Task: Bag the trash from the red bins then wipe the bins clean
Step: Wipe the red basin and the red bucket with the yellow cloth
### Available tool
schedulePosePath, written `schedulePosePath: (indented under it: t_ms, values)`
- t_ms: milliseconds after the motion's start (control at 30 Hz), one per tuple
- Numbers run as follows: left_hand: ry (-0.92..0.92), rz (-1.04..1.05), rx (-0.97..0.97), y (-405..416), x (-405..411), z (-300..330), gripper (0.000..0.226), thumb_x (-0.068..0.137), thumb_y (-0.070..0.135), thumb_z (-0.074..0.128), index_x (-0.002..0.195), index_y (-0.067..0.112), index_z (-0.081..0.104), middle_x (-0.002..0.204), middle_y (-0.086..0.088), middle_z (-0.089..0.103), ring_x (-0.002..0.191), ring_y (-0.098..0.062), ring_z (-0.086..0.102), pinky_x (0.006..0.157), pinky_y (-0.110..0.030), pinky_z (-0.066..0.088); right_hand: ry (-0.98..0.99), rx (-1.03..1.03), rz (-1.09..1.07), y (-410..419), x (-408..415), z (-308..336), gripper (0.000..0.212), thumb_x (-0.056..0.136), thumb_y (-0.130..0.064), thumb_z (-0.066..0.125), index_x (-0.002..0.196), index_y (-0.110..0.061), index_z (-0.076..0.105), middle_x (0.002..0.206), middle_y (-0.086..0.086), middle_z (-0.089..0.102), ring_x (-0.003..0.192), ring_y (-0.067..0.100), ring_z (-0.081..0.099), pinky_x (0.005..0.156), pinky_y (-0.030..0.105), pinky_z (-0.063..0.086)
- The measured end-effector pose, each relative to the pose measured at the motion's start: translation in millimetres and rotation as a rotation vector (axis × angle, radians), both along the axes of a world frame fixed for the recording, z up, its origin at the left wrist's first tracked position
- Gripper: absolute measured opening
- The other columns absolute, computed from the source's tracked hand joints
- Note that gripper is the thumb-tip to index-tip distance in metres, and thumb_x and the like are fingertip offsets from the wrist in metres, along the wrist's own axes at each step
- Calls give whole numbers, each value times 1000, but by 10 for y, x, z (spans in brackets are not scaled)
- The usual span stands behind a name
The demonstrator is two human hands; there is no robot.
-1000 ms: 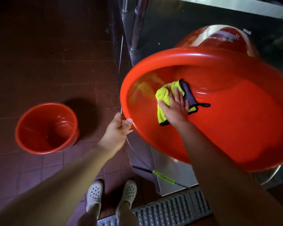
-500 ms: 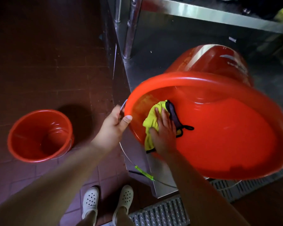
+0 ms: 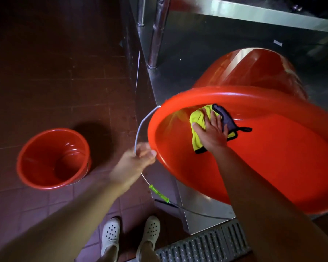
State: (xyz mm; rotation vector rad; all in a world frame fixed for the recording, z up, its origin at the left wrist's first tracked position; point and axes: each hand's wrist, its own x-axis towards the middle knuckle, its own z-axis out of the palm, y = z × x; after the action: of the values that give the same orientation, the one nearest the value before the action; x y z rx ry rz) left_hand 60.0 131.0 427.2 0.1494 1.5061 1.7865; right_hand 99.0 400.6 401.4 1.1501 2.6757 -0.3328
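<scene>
Red plastic bin (image 3: 273, 167), tilted at right of frame, is being wiped: right hand (image 3: 211, 132) presses a yellow cloth (image 3: 197, 121) flat-fingered against its inner wall, left hand (image 3: 134, 163) grips the wire handle (image 3: 140, 127). Next, the untouched lower wall needs sweeping; second bin (image 3: 53, 157) waits lower left.

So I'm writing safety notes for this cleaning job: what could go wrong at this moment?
1. The big red bin is tilted over the edge of the steel shelf; only the left hand on its wire handle seems to steady it, so it might slide off.
2. The right hand presses the yellow cloth flat against the wall; a hard push could tip the bin.
3. The small red bin stands near the feet, a trip hazard.
</scene>
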Motion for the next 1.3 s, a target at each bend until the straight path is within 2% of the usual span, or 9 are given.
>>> schedulePosePath:
  t_ms: [100,200,367,500,633,900,1067,1167,1300]
  values:
    - [-84,41,-13,7,201,-109,13,92,6,49,98,5,61,99,-14,62,96,-28,58,98,-41,47,73,74,4,-357,122,-43,69,90,-60,39,149,-29,20,160,-2,2,147,18,0,116,46,-2]
    - [-89,91,-47,21,174,-128,16,94,7,49,104,-3,57,97,-17,62,95,-29,61,97,-44,47,164,127,144,-908,340,-52,71,89,-56,41,149,-30,14,159,5,10,146,24,10,116,44,7]
    - [4,142,-70,61,66,-17,16,91,7,56,80,19,60,81,-7,65,79,-23,61,79,-43,49,325,-55,252,-1427,651,34,71,83,-57,29,146,-34,4,159,2,7,147,22,5,116,40,7]
    - [156,175,-87,109,-103,93,14,86,9,63,81,22,61,63,12,66,60,2,59,62,-12,48,426,-112,258,-1241,599,103,73,80,-47,39,148,-31,16,157,-5,6,145,10,2,116,30,4]
    - [180,254,-20,64,-351,264,14,83,4,66,86,18,64,70,13,68,62,8,60,62,-6,45,340,-11,224,-841,421,66,70,80,-36,49,146,-24,31,156,3,20,143,24,21,115,35,13]
    - [160,255,78,71,-506,404,15,71,15,76,84,18,69,76,9,72,73,-2,66,69,-12,49,56,51,-19,90,43,28,65,89,-40,47,147,-40,18,159,-8,10,146,16,7,117,40,1]
    - [38,177,68,-38,-332,206,34,75,36,70,104,18,68,107,-3,71,106,-21,64,97,-36,48,-24,13,0,130,-33,32,72,85,-64,41,147,-45,10,160,-7,3,146,15,-3,115,43,-5]
    - [-34,218,76,-6,-209,157,29,77,26,66,100,9,66,105,-11,69,104,-29,63,102,-45,44,19,-17,-31,-53,-63,65,68,88,-66,36,148,-41,15,160,-5,4,146,17,0,115,45,-3]
    - [43,218,100,131,-199,257,8,79,19,67,78,22,60,87,-8,60,87,-24,55,98,-47,43,237,65,18,-667,111,77,65,92,-54,38,148,-26,23,158,5,13,145,24,15,117,41,9]
